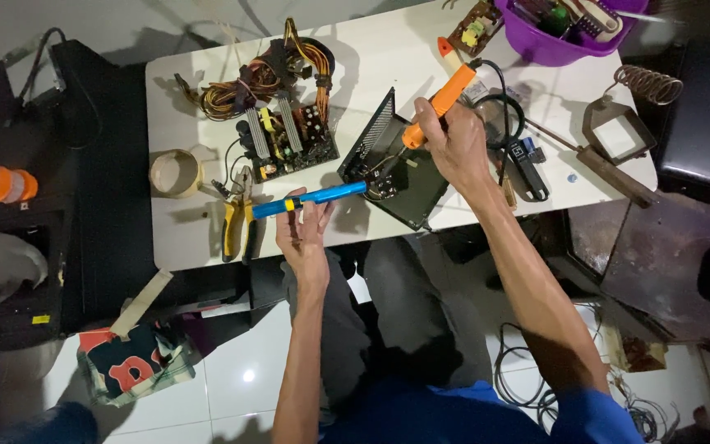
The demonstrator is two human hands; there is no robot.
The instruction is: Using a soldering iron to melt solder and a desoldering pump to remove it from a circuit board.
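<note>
So from the head cam: right hand has its fingers clamped round an orange soldering iron, held pen-style and tilted so the tip comes down at about 7 o'clock into the black metal case sitting at the desk's near edge. Left hand is wrapped around a blue solder sucker, lying nearly flat with its nozzle pointing toward 3 o'clock, right at the same spot as the iron tip. I'd guess both are angled that way so the two tips meet on one joint without the hands bumping; the joint itself is too small to make out. The case has its perforated side standing up on the 10 o'clock side, which walls off that approach, so coming in from 3 and 9 low over the open edge makes sense. Around it: a bare circuit board with a wire bundle at 10 o'clock from the case, yellow-handled pliers just left of the sucker, and a tape roll further out at 9. At 3 o'clock, close behind the right wrist, there's a black cable loop and a small black tool, then an iron stand with a coil. Purple tub at 1 o'clock. The iron's cord runs right past the right hand, the nearest thing to snag. The white desk is pretty crowded.
</note>
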